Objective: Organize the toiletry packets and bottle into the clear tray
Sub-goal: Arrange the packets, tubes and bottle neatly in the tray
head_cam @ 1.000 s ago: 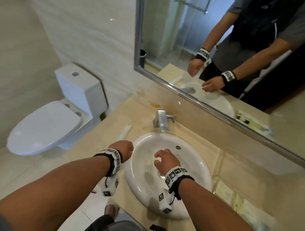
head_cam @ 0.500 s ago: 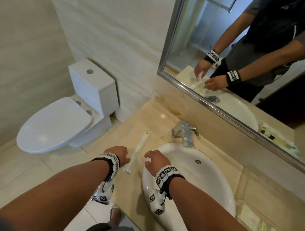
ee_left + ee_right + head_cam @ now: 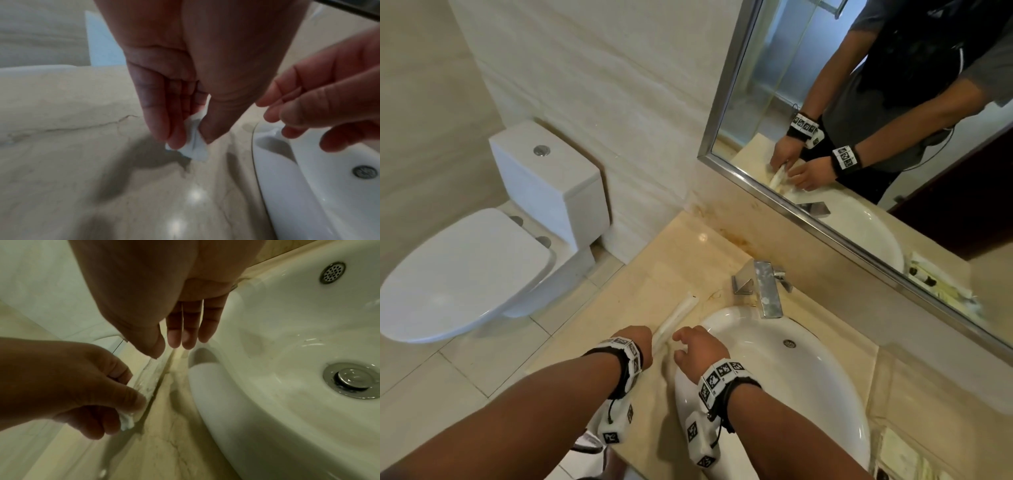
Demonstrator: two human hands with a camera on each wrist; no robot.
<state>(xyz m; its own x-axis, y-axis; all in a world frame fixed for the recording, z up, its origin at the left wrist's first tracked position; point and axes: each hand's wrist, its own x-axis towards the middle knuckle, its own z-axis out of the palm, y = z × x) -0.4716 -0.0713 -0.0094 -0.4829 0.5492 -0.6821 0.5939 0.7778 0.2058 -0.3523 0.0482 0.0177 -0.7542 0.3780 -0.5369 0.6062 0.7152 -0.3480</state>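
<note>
Task barely begun. Your left hand (image 3: pixel 635 344) pinches near end of long packet (image 3: pixel 675 320) on counter (image 3: pixel 688 250), frame centre; right hand (image 3: pixel 697 346) spread beside it, holding nothing. Clear tray (image 3: pixel 904 452) (lower right) awaits; bottle unseen.

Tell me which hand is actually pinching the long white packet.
The left hand pinches the long white packet at its near end; the right hand hovers open beside it.

Beige marble walls (image 3: pixel 602 85) are enclosing a white toilet (image 3: pixel 482 260); a steel-framed mirror (image 3: pixel 808 102) is hanging above the counter (image 3: pixel 681 260), light glinting off it.
</note>
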